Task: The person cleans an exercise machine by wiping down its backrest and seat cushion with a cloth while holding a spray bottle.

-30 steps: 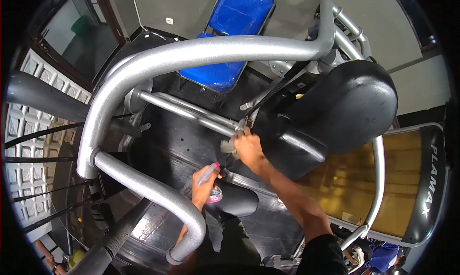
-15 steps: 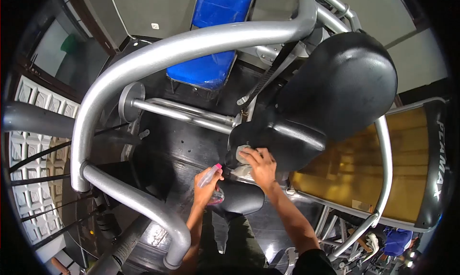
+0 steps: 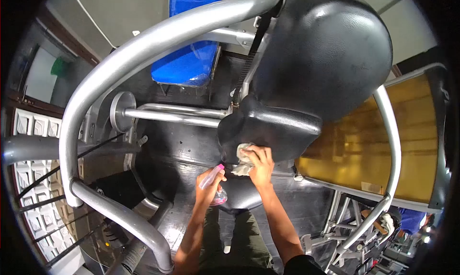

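Observation:
My left hand (image 3: 207, 185) is wrapped round a clear spray bottle (image 3: 219, 197) with a pink nozzle, held low in front of me. In my right hand (image 3: 260, 166) is a crumpled pale cloth (image 3: 243, 161). The cloth lies against the front part of a black padded seat (image 3: 282, 136), with my fingers pressing on it. Behind that part rises a large black backrest (image 3: 330, 55). Another black pad (image 3: 244, 193) shows just below my hands, close to my legs.
A thick silver tube frame (image 3: 115, 59) curves round the left of the seat. A blue chair (image 3: 189, 64) stands behind it by the wall. To the right is a yellow translucent panel (image 3: 369, 145) with a silver bar (image 3: 393, 131) before it. White patterned blocks (image 3: 40, 179) line the far left.
The view has shifted, so the seat and backrest sit closer and further left. My right hand stays on the seat with the cloth; my left hand keeps hold of the spray bottle.

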A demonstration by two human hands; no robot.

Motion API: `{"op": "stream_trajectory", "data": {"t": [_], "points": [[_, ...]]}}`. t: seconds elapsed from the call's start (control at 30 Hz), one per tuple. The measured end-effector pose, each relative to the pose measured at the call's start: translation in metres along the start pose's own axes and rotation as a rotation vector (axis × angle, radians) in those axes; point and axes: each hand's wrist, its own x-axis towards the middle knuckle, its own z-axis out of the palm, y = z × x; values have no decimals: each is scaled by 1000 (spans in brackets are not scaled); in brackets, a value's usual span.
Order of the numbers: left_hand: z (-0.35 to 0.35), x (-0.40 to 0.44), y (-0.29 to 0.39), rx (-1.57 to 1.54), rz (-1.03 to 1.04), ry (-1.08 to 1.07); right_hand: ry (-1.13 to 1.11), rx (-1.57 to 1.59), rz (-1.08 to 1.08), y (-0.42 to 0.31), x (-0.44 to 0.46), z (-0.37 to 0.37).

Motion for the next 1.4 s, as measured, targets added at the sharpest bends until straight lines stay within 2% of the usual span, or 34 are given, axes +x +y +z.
{"op": "stream_trajectory", "data": {"t": [0.13, 0.3, 0.43, 0.57, 0.7, 0.77, 0.8, 0.93, 1.07, 1.17, 1.23, 1.4], "points": [[10, -3, 11, -9, 12, -61, -110, -32, 104, 9, -25, 9], [21, -6, 15, 61, -8, -73, 159, 26, 188, 5, -8, -26], [28, -6, 11, 57, -14, -73, 196, 56, 158, 11, -10, -15], [36, -6, 4, 50, -44, -101, 24, 23, 244, 19, -38, 9], [41, -5, 4, 68, -36, -150, 115, 43, 254, 30, -41, -5], [41, -4, 1, 70, -24, -150, 330, 46, 290, 26, -24, -26], [42, -4, 2, 98, -33, -150, 360, 101, 300, 25, -18, -32], [47, -2, 4, 133, -9, -157, 405, 165, 277, 24, -17, -24], [48, 4, -3, 135, 2, -189, 269, 141, 365, 35, -53, 0], [51, 7, -2, 163, -32, -166, 317, 179, 422, 42, -58, 0], [53, 7, 3, 209, -22, -165, 444, 233, 500, 34, -46, -15], [62, 10, 11, 249, 24, -171, 507, 231, 406, 26, -33, -11]]}}
